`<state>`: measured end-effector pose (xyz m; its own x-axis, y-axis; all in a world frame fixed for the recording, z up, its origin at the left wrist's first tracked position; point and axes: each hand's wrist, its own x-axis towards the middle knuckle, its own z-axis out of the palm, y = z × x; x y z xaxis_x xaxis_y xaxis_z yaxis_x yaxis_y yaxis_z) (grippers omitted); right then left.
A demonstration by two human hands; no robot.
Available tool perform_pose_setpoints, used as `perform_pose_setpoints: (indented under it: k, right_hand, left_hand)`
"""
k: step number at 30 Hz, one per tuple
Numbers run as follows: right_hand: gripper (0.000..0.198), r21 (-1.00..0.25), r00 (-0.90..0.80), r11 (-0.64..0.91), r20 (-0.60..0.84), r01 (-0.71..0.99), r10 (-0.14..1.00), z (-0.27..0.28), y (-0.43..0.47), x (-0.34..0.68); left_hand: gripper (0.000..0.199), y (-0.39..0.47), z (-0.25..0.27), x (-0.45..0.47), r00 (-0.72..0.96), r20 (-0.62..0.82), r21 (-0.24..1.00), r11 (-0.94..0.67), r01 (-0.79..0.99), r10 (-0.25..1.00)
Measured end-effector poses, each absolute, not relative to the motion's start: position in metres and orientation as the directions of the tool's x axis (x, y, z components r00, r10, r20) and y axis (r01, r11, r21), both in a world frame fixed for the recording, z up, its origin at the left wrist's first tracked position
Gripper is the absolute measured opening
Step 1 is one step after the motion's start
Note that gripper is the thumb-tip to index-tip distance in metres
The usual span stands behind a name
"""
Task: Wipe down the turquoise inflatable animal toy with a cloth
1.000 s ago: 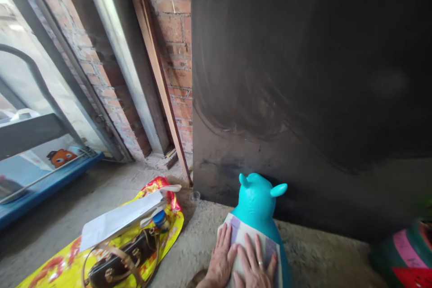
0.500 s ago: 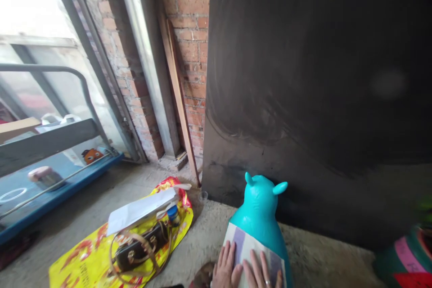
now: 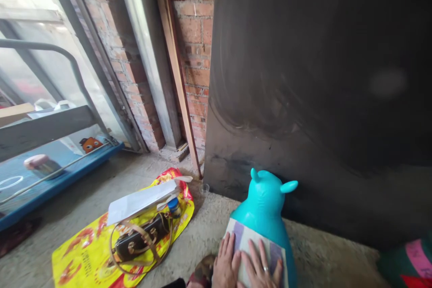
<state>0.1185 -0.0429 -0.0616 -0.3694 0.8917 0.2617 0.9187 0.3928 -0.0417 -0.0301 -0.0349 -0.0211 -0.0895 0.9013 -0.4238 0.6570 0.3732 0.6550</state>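
Note:
A turquoise animal-shaped toy [image 3: 265, 204] with two small ears stands on the concrete floor at bottom centre, close to a dark metal panel. A folded cloth [image 3: 245, 237] with white and purple stripes lies over its back. My left hand [image 3: 225, 263] rests flat on the cloth's left edge, fingers spread. My right hand [image 3: 263, 266], with a ring on one finger, lies flat on the cloth beside it. Neither hand grips anything. Both wrists are cut off by the bottom of the frame.
A yellow printed bag [image 3: 87, 252] lies on the floor to the left, carrying a dark handbag [image 3: 137, 241], white paper [image 3: 140, 199] and a small blue-capped bottle [image 3: 174, 207]. A blue cart [image 3: 50, 177] stands at far left. Wooden planks [image 3: 175, 63] lean on the brick wall [image 3: 195, 36]. A colourful object [image 3: 413, 258] sits at bottom right.
The view has swung right and slightly up, bringing more of the cart into sight. My hands stay flat on the cloth, now lower in the frame.

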Motion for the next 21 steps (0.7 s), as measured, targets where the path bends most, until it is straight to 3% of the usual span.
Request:
perform_pose_setpoints:
  k: [3, 10, 13, 16, 18, 19, 21]
  right_hand:
    - [0.055, -0.121, -0.480, 0.501, 0.170, 0.857, 0.861, -0.042, -0.014, 0.123]
    - [0.046, -0.190, -0.511, 0.523, 0.111, 0.831, 0.852, 0.007, 0.014, 0.112]
    - [0.044, -0.060, -0.553, 0.588, 0.276, 0.806, 0.786, 0.004, 0.007, 0.119]
    - [0.043, 0.237, -0.651, 0.643, 0.531, 0.729, 0.543, -0.014, -0.012, 0.131]
    - [0.035, 0.354, -0.659, 0.601, 0.629, 0.716, 0.414, -0.032, -0.031, 0.135]
    - [0.028, 0.355, -0.631, 0.571, 0.659, 0.740, 0.409, -0.041, -0.042, 0.135]
    - [0.017, 0.248, -0.507, 0.488, 0.685, 0.837, 0.523, -0.057, -0.064, 0.130]
  left_hand:
    - [0.068, -0.019, -0.030, -0.033, -0.104, -0.423, 0.711, 0.400, 0.578, 0.900]
    - [0.070, -0.007, -0.039, -0.035, -0.107, -0.417, 0.750, 0.408, 0.520, 0.903]
    - [0.068, -0.018, -0.044, -0.035, -0.129, -0.411, 0.703, 0.404, 0.585, 0.903]
    - [0.065, -0.041, -0.053, -0.033, -0.142, -0.399, 0.655, 0.390, 0.647, 0.906]
    - [0.063, -0.061, -0.060, -0.030, -0.171, -0.361, 0.645, 0.377, 0.665, 0.917]
    - [0.062, -0.071, -0.063, -0.028, -0.201, -0.330, 0.638, 0.375, 0.672, 0.922]
    - [0.060, -0.086, -0.066, -0.023, -0.280, -0.275, 0.619, 0.392, 0.680, 0.920]
